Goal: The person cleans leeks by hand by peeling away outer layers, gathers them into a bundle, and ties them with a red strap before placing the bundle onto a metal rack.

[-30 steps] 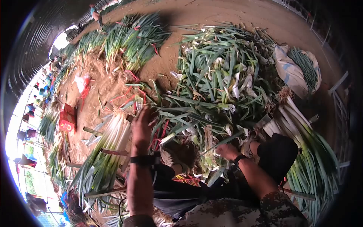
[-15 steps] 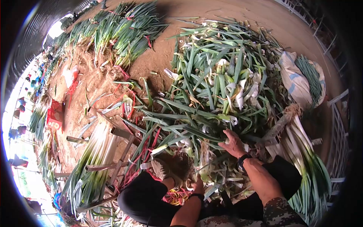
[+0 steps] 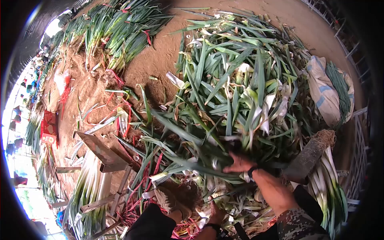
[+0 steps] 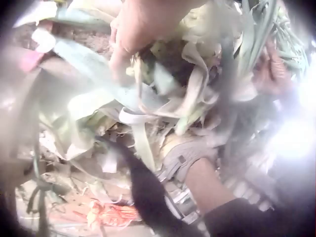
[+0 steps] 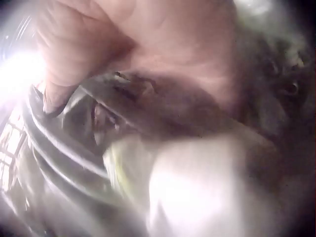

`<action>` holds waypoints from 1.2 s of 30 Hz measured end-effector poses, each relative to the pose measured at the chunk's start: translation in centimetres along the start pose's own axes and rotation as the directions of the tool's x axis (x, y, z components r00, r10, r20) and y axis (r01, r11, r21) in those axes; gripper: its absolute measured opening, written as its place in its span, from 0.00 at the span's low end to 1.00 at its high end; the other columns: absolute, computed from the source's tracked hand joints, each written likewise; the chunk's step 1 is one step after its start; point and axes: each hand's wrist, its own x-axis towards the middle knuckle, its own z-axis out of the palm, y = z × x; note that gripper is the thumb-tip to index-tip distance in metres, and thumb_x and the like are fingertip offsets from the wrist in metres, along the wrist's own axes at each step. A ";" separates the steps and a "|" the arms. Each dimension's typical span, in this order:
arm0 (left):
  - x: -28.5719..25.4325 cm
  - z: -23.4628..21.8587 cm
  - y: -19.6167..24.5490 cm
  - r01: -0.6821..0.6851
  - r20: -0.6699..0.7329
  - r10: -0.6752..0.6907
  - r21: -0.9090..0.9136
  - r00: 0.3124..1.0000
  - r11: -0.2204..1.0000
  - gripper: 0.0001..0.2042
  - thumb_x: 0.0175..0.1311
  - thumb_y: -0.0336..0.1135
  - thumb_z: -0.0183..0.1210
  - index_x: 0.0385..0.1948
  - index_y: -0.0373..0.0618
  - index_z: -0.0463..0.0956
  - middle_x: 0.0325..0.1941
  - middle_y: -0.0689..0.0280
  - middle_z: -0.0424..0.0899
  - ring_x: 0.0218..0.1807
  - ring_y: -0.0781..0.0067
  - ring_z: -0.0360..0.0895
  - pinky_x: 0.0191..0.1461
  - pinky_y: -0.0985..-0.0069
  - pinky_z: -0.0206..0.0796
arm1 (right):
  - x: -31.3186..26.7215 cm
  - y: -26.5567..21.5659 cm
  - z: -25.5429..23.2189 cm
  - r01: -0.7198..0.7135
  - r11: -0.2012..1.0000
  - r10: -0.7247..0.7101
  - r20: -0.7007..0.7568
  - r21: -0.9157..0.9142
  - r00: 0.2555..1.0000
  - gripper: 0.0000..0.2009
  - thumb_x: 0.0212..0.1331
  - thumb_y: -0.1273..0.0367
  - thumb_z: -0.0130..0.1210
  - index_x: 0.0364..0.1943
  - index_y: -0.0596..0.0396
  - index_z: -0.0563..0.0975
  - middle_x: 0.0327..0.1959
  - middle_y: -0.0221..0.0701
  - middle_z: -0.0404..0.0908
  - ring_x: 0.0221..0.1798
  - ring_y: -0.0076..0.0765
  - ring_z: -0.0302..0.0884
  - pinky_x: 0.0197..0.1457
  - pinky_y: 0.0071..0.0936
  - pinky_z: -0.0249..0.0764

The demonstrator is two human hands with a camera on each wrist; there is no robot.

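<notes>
A large heap of loose green onion leaves point(image 3: 228, 86) spreads in front of the person. My right hand point(image 3: 240, 164) is at its near edge, fingers spread against long leaves that are blurred. In the right wrist view the palm point(image 5: 148, 39) arches over dark leaves, and its fingertips are hidden. Down between the feet, my left hand point(image 3: 217, 214) rests among pale peeled scraps point(image 3: 240, 208). The left wrist view has that hand point(image 4: 143, 29) with relaxed fingers pointing down beside the scraps and a shoe point(image 4: 185, 153).
Whole green onions lie on a metal rack at the left point(image 3: 86, 180) and another bunch point(image 3: 330, 180) at the right. Red ties point(image 3: 140, 192) tangle near the left foot. Tied bundles point(image 3: 116, 32), a red box point(image 3: 49, 126) and a white sack point(image 3: 324, 92) lie farther off.
My left hand has come from the left rack side to the scraps between the feet. The right hand has gone forward to the heap's near leaves. The head view has shifted.
</notes>
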 end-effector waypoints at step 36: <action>-25.9 19.5 31.7 -0.854 0.246 0.903 0.479 0.352 0.203 0.18 0.65 0.54 0.57 0.36 0.48 0.81 0.35 0.72 0.83 0.36 0.79 0.76 0.32 0.75 0.59 | -8.4 -9.9 -8.4 0.259 0.911 -0.047 -0.544 0.320 0.838 0.28 0.62 0.61 0.62 0.60 0.68 0.71 0.56 0.50 0.80 0.63 0.44 0.75 0.64 0.34 0.73</action>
